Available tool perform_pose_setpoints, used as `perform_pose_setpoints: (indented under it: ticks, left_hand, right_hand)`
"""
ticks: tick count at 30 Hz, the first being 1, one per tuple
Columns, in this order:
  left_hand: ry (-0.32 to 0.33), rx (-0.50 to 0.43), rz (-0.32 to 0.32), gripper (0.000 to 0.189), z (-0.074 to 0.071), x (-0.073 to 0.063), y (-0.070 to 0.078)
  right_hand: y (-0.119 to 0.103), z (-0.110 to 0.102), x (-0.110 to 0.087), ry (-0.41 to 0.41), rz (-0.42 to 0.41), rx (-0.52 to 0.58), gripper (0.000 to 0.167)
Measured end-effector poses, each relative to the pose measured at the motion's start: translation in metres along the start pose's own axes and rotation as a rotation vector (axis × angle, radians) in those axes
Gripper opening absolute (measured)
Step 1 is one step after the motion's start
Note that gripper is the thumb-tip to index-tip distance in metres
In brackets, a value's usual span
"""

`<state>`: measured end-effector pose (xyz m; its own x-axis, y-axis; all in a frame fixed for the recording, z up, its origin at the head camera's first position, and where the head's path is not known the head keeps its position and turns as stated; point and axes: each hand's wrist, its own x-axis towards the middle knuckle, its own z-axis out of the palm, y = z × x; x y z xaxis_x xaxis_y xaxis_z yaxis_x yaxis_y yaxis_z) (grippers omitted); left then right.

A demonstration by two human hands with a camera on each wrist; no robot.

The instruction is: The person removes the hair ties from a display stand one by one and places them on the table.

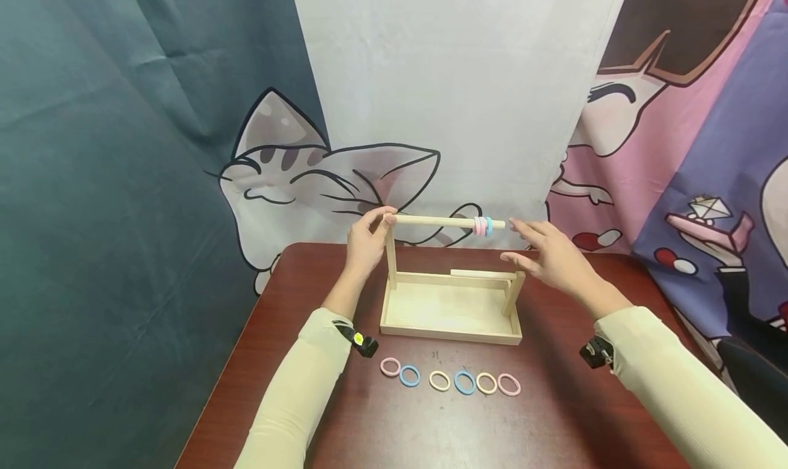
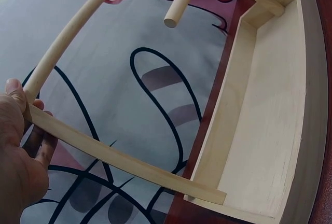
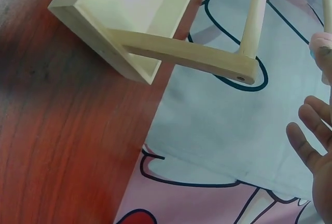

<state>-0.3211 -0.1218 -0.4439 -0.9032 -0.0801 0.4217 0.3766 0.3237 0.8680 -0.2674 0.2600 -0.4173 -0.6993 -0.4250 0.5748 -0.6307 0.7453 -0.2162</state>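
Note:
A wooden stand (image 1: 452,305) has a shallow tray base, a tall left post (image 1: 391,257) and a shorter right post (image 1: 514,292). From the tall post's top a long rod (image 1: 434,220) runs out to the right. Pink rings (image 1: 479,226) and a blue ring (image 1: 489,226) hang near its free end. My left hand (image 1: 366,242) pinches the corner where rod and post meet. Just right of the rod's tip, my right hand (image 1: 548,253) is spread, apart from it, with nothing held. A lower rod (image 1: 480,274) points left from the short post.
Several loose rings lie in a row on the reddish-brown table (image 1: 345,421) in front of the stand, among them a blue ring (image 1: 464,383), a cream ring (image 1: 440,381) and a pink ring (image 1: 509,385). A printed curtain (image 1: 468,79) hangs behind the table's far edge.

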Motion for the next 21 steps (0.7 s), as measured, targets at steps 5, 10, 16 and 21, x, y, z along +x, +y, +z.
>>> perform_pose_setpoints:
  ticks: [5, 10, 16, 21]
  left_hand:
    - [0.008, 0.002, 0.001, 0.034, 0.000, 0.000, 0.001]
    - [0.010, 0.004, -0.006, 0.035, 0.001, 0.000, 0.001]
    - [-0.001, -0.001, -0.013, 0.039, 0.001, -0.001, 0.002]
    - [0.005, -0.007, -0.011, 0.037, 0.001, -0.001, 0.002]
  right_hand:
    - [0.001, 0.005, 0.010, 0.025, -0.010, 0.009, 0.075]
    - [-0.001, 0.013, 0.020, 0.028, 0.002, 0.034, 0.072]
    - [-0.006, 0.022, 0.027, 0.026, 0.030, 0.033, 0.072]
    - [-0.010, 0.027, 0.031, 0.022, 0.053, 0.018, 0.072]
